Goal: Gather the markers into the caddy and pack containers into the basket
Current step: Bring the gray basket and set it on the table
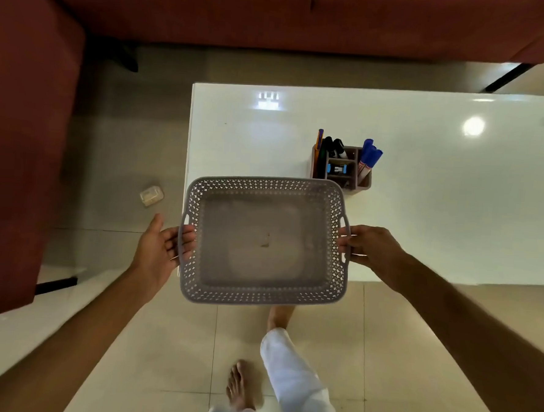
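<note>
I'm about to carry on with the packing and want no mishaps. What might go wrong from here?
1. The basket hangs from fingertips only, left hand and right hand; it may slip.
2. Its far edge is close to the caddy; swinging forward could topple the markers.
3. A small container lies on the floor and could be missed or stepped on.

1. You have one view only — the head camera, looking steeply down and forward.
2. Wide-angle, close over the basket [264,241], white table [423,215] ahead, floor [166,342] beneath.

Dim, warm indoor light; ceiling-lamp glare on table [423,215]; wide-angle edge distortion.
</note>
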The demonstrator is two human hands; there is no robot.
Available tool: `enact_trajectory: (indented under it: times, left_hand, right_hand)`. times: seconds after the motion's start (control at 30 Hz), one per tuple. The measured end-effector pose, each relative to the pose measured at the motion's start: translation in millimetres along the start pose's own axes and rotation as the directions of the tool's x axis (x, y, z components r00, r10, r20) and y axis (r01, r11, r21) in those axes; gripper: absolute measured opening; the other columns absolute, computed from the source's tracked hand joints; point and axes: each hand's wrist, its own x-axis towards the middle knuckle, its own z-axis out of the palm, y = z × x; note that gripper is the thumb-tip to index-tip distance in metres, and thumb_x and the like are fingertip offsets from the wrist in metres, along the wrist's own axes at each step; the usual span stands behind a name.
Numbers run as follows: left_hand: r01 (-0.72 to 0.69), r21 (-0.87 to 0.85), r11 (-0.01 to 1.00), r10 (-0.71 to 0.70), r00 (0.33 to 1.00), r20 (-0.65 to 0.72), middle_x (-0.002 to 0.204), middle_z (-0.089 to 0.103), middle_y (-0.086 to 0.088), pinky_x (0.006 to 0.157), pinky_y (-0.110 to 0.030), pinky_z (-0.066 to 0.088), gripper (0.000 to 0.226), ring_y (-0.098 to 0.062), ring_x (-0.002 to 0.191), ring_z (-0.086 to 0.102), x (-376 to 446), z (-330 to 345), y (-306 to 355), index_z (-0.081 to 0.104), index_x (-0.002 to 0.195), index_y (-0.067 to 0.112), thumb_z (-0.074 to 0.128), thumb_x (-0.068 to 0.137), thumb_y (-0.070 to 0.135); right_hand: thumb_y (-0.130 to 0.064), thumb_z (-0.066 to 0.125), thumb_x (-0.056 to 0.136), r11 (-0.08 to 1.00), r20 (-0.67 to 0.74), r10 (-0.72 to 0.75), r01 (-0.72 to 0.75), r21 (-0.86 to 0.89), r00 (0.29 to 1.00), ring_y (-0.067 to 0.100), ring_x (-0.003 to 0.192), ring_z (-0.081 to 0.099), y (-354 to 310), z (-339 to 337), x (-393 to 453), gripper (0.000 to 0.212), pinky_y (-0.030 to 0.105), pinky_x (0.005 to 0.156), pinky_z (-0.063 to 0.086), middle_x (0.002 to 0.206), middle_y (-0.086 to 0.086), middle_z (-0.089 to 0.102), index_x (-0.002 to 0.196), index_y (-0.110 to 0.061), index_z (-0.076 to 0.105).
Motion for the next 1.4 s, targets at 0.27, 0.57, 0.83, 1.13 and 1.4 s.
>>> enact_trajectory:
  times: [0.27, 0.57, 0.83, 1.13, 1.4]
  left_hand:
    - [-0.009, 0.077, 0.997, 0.019, 0.992, -0.124, 0.063, 0.068, 0.001, 0.07, -0.033, 0.05, 0.061, -0.014, 0.06, 0.063, 23.7, -12.3, 4.7, 0.07, 0.094, 0.009, 0.036, 0.109, 0.057]
    - [-0.007, 0.097, 0.995, 0.024, 0.984, -0.179, 0.063, 0.068, 0.002, 0.069, -0.033, 0.05, 0.062, -0.017, 0.063, 0.062, 47.8, -30.9, 27.1, 0.07, 0.093, 0.01, 0.035, 0.108, 0.059]
    - [0.009, 0.167, 0.986, 0.012, 0.991, -0.13, 0.076, 0.078, 0.003, 0.084, -0.034, 0.055, 0.062, -0.018, 0.085, 0.071, 74.7, -14.0, 46.8, 0.073, 0.104, 0.015, 0.034, 0.106, 0.063]
    - [-0.022, 0.224, 0.974, 0.036, 0.998, -0.055, 0.076, 0.077, 0.007, 0.083, -0.031, 0.055, 0.051, -0.009, 0.072, 0.073, 94.9, 27.8, 58.2, 0.076, 0.095, 0.02, 0.044, 0.106, 0.059]
    - [0.009, 0.253, 0.967, -0.004, 1.0, -0.018, 0.073, 0.074, 0.01, 0.083, -0.034, 0.052, 0.047, -0.013, 0.075, 0.068, 93.8, 60.9, 54.7, 0.074, 0.093, 0.024, 0.043, 0.107, 0.057]
  right_hand:
    - [0.013, 0.053, 0.098, 0.997, 0.094, 0.071, -0.071, 0.006, 0.993, 0.027, 0.09, 0.069, -15.0, 18.1, 20.5, 0.03, 0.03, 0.081, 0.061, 0.1, 0.017, 0.072, 0.12, 0.004, 0.071]
    - [0.012, 0.053, 0.1, 0.997, 0.122, 0.076, -0.075, -0.016, 0.99, 0.027, 0.093, 0.067, -45.5, 53.1, 47.1, 0.029, 0.033, 0.089, 0.059, 0.104, 0.017, 0.071, 0.119, 0.002, 0.072]
    - [0.011, 0.051, 0.102, 0.994, 0.075, 0.107, -0.108, 0.011, 0.991, 0.027, 0.098, 0.069, -60.3, 50.6, 64.0, 0.031, 0.03, 0.082, 0.058, 0.109, 0.019, 0.072, 0.127, 0.005, 0.069]
    - [0.007, 0.059, 0.1, 0.989, -0.026, 0.115, -0.112, 0.092, 0.993, 0.03, 0.102, 0.068, -67.0, 27.9, 67.9, 0.026, 0.029, 0.083, 0.058, 0.124, 0.028, 0.073, 0.122, 0.003, 0.072]
    - [0.001, 0.063, 0.101, 0.984, -0.154, 0.134, -0.113, 0.138, 0.979, 0.039, 0.113, 0.072, -60.7, 10.7, 65.4, 0.018, 0.031, 0.085, 0.057, 0.125, 0.027, 0.073, 0.116, -0.002, 0.072]
